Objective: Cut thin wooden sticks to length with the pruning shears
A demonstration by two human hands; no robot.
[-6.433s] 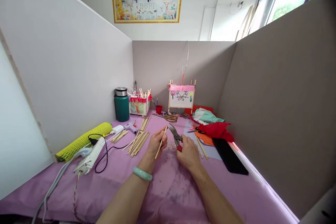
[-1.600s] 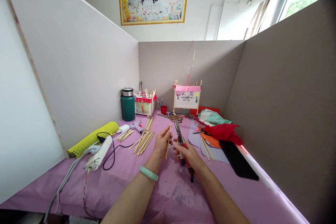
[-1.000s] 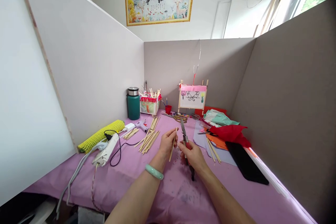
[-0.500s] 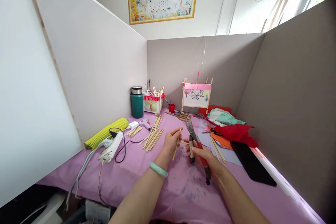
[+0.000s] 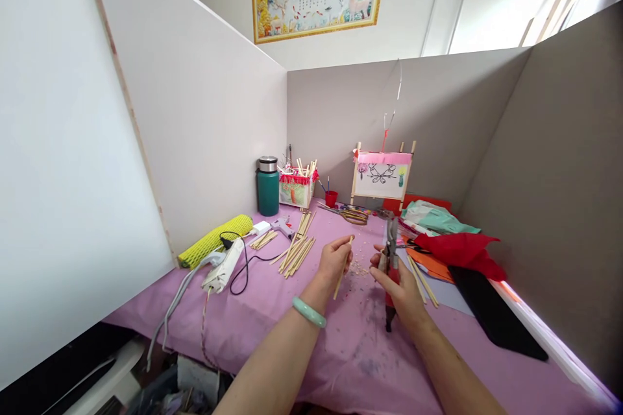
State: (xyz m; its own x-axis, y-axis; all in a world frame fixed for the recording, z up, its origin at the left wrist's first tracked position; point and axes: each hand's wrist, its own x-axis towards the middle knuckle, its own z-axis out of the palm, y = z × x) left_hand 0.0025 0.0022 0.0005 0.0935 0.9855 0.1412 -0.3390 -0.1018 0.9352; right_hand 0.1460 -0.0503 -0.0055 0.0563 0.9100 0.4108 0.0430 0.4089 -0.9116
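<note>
Between the fingers of my left hand (image 5: 333, 260) is a thin wooden stick (image 5: 343, 272), slanting with its upper end at the fingertips. A pale green bangle (image 5: 309, 312) circles that wrist. My right hand (image 5: 403, 288) grips metal snips with red handles (image 5: 392, 266), their jaws pointing up and away from me. The snips stand apart from the stick, a short gap to its right. Small pale chips (image 5: 359, 267) are scattered on the cloth between the hands. To the left lies a loose pile of wooden sticks (image 5: 298, 255); two more sticks (image 5: 422, 280) lie beyond my right hand.
A green bottle (image 5: 268, 189), a decorated box of sticks (image 5: 294, 191) and a small red cup (image 5: 331, 198) stand at the back. A glue gun (image 5: 283, 226) and power strip (image 5: 222, 267) are left. Red cloth (image 5: 460, 251) and a black tablet-like slab (image 5: 496, 311) lie right.
My right hand has drawn the snips away from the stick, and they have turned more upright, their handles now looking closer together. My left hand still holds the stick. The whole view has shifted slightly.
</note>
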